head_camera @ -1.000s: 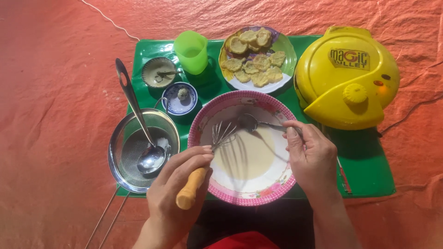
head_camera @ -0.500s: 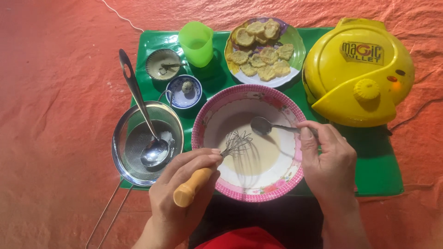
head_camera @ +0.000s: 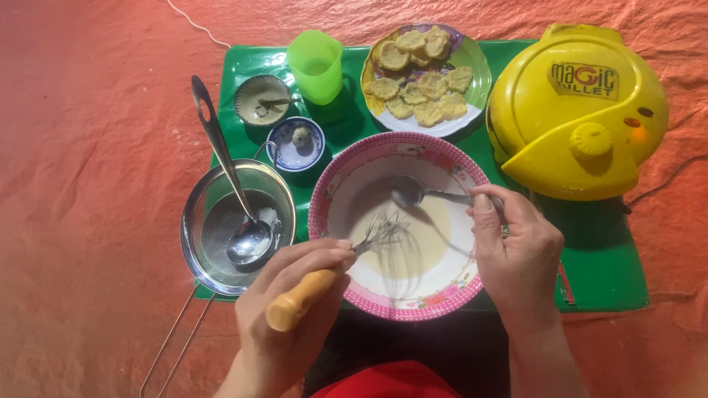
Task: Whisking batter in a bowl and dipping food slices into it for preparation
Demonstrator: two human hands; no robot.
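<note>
Batter: pale pool low in the pink-rimmed bowl (head_camera: 333, 193), on the green mat (head_camera: 605, 273).
Left hand (head_camera: 291, 324): we grip the whisk (head_camera: 324, 276); wires kept submerged, strokes small.
Right hand (head_camera: 516, 250): pinches the spoon (head_camera: 428, 194); we judge it should steady the rim.

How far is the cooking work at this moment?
Done: a plate already holds cooked yellow cakes. In hand: the left hand holds a whisk in pale batter in the pink bowl; the right hand holds a spoon. Left: this batter is uncooked.
</note>
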